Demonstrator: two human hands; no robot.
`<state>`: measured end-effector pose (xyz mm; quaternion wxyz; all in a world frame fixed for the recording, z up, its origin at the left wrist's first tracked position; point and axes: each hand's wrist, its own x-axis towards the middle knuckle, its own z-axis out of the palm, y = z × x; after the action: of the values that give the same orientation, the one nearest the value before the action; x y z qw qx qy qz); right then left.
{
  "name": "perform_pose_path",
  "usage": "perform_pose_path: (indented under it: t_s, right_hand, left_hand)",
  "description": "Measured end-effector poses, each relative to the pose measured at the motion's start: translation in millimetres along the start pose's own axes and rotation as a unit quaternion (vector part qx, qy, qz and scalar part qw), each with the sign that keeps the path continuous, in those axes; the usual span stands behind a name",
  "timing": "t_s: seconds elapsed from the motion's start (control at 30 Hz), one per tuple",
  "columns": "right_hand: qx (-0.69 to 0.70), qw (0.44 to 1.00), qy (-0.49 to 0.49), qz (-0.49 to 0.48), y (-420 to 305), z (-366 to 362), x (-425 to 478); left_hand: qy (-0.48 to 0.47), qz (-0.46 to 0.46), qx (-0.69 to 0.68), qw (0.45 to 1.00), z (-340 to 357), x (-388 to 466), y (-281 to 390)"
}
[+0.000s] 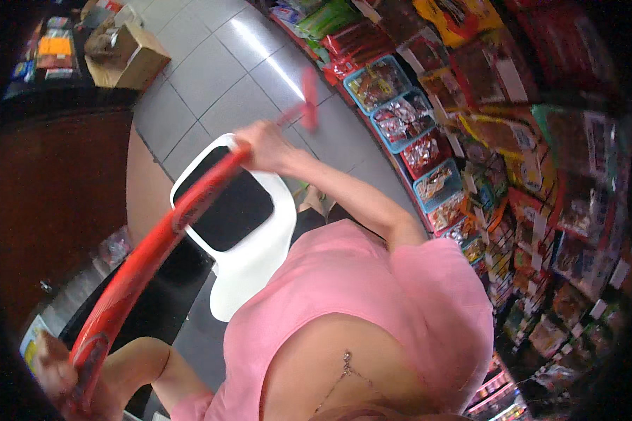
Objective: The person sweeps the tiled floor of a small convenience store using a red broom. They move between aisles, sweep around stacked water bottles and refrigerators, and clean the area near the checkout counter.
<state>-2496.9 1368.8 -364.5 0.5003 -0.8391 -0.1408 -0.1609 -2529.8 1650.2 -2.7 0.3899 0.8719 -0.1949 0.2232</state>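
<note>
A long, glossy red object (142, 263) stretches diagonally before me. It is wide at the near end, narrows towards the far end and bears dark printed marks; I cannot tell exactly what it is. My right hand (266, 147) grips its narrow part. Past that hand, a blurred red T-shaped end (309, 100) sticks out and seems to belong to it. At the lower left, my left hand (58, 366) is closed around the wide end, blurred by motion. Beneath the object stands a white chair (253, 268) with a black panel (229, 210).
Shelves of packaged goods (505, 173) rise on the right, with plastic baskets (376, 81) of small packets along their lower edge. A brown counter (58, 210) runs along the left. An open cardboard box (129, 58) stands beyond it, beside the grey tiled floor (205, 68).
</note>
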Motion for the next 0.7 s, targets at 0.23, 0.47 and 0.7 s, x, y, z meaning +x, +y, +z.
perform_pose_path:
  t_s: [0.23, 0.47, 0.7]
  right_hand:
    - [-0.026, 0.882, -0.217, 0.417, 70.8, -18.2, -167.6]
    - [-0.123, 0.904, -0.178, 0.369, 143.2, 43.7, -88.8]
    - [-0.06, 0.962, -0.153, 0.219, 164.6, 88.5, 88.5]
  left_hand:
    - [-0.279, -0.335, -0.104, 0.894, 223.1, -2.9, -82.1]
    - [-0.221, -0.322, -0.161, 0.906, 250.8, 51.8, -175.3]
    - [-0.047, -0.32, -0.063, 0.944, 202.5, 145.2, -223.3]
